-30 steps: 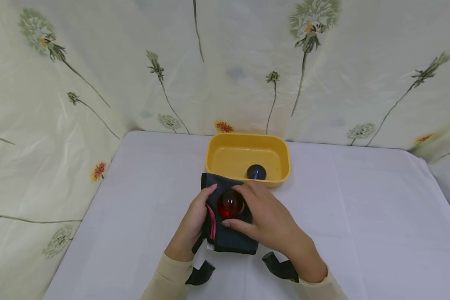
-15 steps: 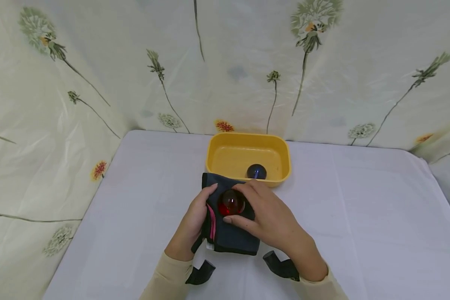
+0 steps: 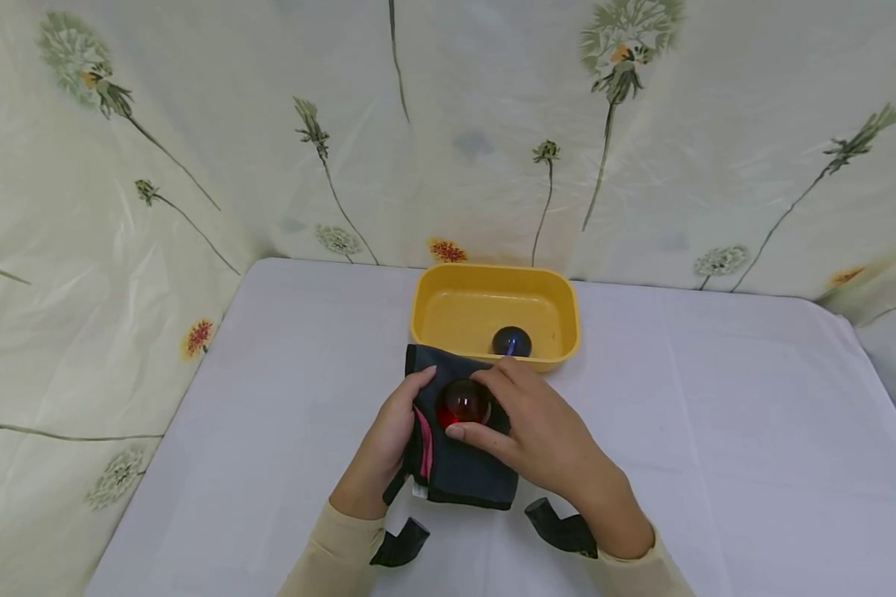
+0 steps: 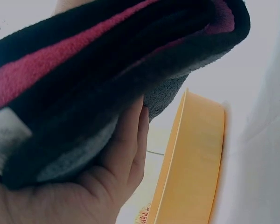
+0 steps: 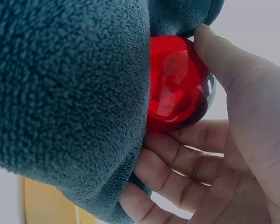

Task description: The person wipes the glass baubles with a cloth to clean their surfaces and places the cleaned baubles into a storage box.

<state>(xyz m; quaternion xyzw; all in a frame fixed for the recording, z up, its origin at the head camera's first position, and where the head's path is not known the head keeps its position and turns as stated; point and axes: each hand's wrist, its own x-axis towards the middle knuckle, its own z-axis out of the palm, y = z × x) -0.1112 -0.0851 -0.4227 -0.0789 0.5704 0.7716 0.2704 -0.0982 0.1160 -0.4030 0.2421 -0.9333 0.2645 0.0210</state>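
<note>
A glassy red ball (image 3: 464, 404) lies against a folded dark blue-grey cloth (image 3: 470, 481) with black edging and a pink inner layer. My left hand (image 3: 392, 435) grips the cloth at its left side, thumb on top; in the left wrist view its fingers (image 4: 126, 149) run beneath the folds. From the right, my right hand (image 3: 545, 427) holds the ball between its thumb and fingers. The right wrist view has the red ball (image 5: 175, 86) between thumb and fingers, partly covered by the cloth (image 5: 70, 88), with several fingertips touching the cloth.
Behind the cloth stands a yellow tub (image 3: 493, 278) with a dark blue ball (image 3: 511, 341) inside, near its front wall. Black curved pieces (image 3: 560, 531) show beside both wrists. A white cloth covers the table (image 3: 717, 414), and a flower-patterned sheet (image 3: 478, 149) hangs behind it.
The red ball shifts very slightly to the right, and my right thumb moves up a little along its lower edge. My left hand keeps its grip on the cloth.
</note>
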